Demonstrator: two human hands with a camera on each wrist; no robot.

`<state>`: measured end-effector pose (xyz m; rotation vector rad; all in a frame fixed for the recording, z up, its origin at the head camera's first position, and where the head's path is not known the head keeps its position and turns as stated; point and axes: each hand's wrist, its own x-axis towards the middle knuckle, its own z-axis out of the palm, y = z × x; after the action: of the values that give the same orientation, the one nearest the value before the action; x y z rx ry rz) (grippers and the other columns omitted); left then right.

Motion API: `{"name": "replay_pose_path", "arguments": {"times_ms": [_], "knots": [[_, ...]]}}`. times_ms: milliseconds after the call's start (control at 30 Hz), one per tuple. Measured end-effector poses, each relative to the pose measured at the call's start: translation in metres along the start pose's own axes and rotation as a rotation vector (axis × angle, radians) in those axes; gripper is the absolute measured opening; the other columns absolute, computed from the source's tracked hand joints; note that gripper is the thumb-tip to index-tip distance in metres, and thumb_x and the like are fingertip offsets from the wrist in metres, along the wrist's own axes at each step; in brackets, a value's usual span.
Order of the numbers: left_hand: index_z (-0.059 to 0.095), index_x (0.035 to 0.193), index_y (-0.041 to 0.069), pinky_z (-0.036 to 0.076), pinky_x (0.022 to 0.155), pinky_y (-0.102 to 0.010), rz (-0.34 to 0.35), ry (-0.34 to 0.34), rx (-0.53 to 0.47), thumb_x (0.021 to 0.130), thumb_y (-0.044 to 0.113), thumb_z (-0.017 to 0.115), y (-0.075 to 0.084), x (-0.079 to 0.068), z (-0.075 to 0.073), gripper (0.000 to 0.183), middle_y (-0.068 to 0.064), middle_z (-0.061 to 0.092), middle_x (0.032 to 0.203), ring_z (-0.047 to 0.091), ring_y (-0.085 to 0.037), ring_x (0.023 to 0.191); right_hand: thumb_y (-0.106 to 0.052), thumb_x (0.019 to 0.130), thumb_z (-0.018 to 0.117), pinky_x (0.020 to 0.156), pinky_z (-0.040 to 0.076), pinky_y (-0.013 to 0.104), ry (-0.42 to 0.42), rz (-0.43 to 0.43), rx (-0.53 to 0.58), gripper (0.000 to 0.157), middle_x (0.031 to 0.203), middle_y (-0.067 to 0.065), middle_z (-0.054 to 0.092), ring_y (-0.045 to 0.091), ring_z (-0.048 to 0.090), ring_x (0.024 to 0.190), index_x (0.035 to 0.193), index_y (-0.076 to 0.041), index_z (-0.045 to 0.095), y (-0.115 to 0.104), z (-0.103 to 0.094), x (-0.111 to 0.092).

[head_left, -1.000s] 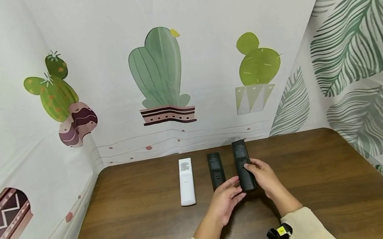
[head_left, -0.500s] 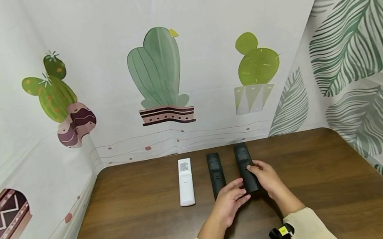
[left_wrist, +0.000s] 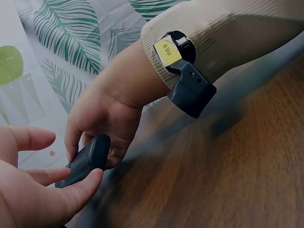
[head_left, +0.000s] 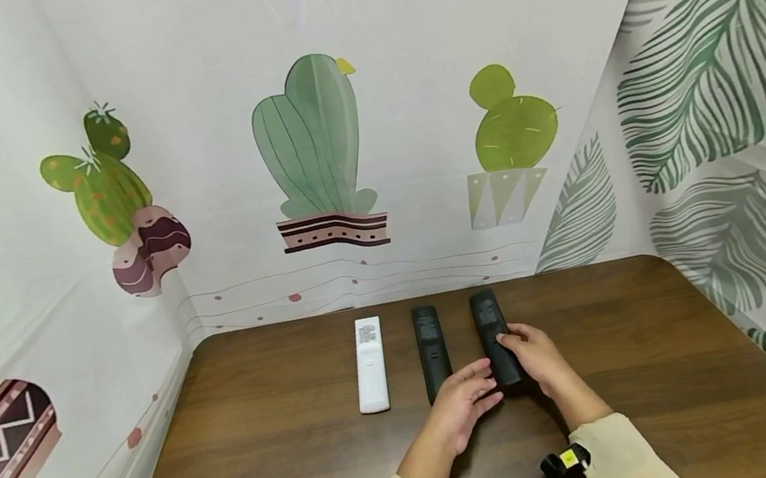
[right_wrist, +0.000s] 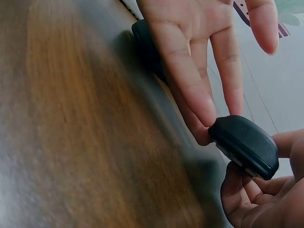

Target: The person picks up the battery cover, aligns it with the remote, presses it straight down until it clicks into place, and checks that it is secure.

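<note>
My right hand (head_left: 540,356) grips a black remote control (head_left: 490,316) at its lower right side, thumb on the upward-facing back. In the right wrist view that black remote control (right_wrist: 247,145) is held slightly above the table. My left hand (head_left: 456,413) is beside its lower left corner with fingers extended; a fingertip seems to touch the edge in the right wrist view. Left of it lies a second black remote control (head_left: 430,341), its lower end partly behind my left hand. Farther left a white remote control (head_left: 370,366) lies back side up.
All this is on a brown wooden table (head_left: 275,460) with rounded far corners. A white cloth (head_left: 389,1) printed with cacti and leaves hangs behind and at both sides. Each wrist wears a small black camera, such as the right wrist camera (head_left: 565,462).
The gripped black remote control has come down toward the table, its far end swinging slightly right and nearer. Both hands have shifted a little right. The other remotes stay put.
</note>
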<state>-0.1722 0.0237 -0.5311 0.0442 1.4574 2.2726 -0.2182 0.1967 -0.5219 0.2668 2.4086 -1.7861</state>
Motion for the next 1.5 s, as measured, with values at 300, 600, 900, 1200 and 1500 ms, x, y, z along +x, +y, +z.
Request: {"name": "replay_pose_path", "arguments": {"times_ms": [300, 600, 900, 1200, 1500], "knots": [[0.047, 0.143, -0.011, 0.048, 0.108, -0.048, 0.005, 0.006, 0.013, 0.091, 0.003, 0.057, -0.003, 0.0, 0.004, 0.055, -0.024, 0.044, 0.151, 0.056, -0.022, 0.112, -0.02, 0.102, 0.053, 0.076, 0.051, 0.025, 0.003, -0.006, -0.008, 0.05, 0.125, 0.028, 0.063, 0.02, 0.065, 0.092, 0.143, 0.008, 0.047, 0.002, -0.002, 0.001], [0.044, 0.146, -0.009, 0.047, 0.11, -0.047, -0.009, -0.003, 0.053, 0.091, 0.006, 0.059, -0.005, -0.002, 0.004, 0.06, -0.024, 0.045, 0.151, 0.052, -0.028, 0.124, -0.02, 0.102, 0.054, 0.077, 0.053, 0.029, 0.01, -0.016, -0.097, 0.05, 0.124, 0.029, 0.063, 0.024, 0.066, 0.095, 0.142, 0.008, 0.047, 0.001, -0.001, 0.0], [0.038, 0.148, -0.012, 0.037, 0.119, -0.049, 0.007, -0.023, 0.128, 0.091, 0.005, 0.059, -0.009, -0.004, 0.005, 0.063, -0.03, 0.035, 0.158, 0.039, -0.037, 0.145, -0.018, 0.102, 0.055, 0.081, 0.054, 0.036, 0.032, -0.052, -0.196, 0.047, 0.121, 0.029, 0.063, 0.03, 0.065, 0.1, 0.138, 0.01, 0.049, 0.0, 0.001, -0.002], [0.041, 0.149, -0.008, 0.026, 0.124, -0.051, 0.013, -0.024, 0.232, 0.088, 0.01, 0.061, -0.011, -0.006, 0.008, 0.067, -0.023, 0.035, 0.161, 0.028, -0.039, 0.151, -0.023, 0.1, 0.056, 0.088, 0.051, 0.052, 0.091, -0.125, -0.471, 0.049, 0.106, 0.025, 0.067, 0.034, 0.064, 0.097, 0.133, 0.013, 0.052, 0.0, -0.002, -0.001], [0.044, 0.148, -0.005, 0.024, 0.124, -0.052, 0.004, -0.02, 0.264, 0.089, 0.012, 0.062, -0.011, -0.003, 0.01, 0.064, -0.018, 0.035, 0.162, 0.028, -0.038, 0.152, -0.026, 0.101, 0.054, 0.091, 0.049, 0.054, 0.094, -0.116, -0.521, 0.049, 0.11, 0.027, 0.062, 0.038, 0.062, 0.101, 0.132, 0.013, 0.053, 0.0, -0.004, -0.004]]}}
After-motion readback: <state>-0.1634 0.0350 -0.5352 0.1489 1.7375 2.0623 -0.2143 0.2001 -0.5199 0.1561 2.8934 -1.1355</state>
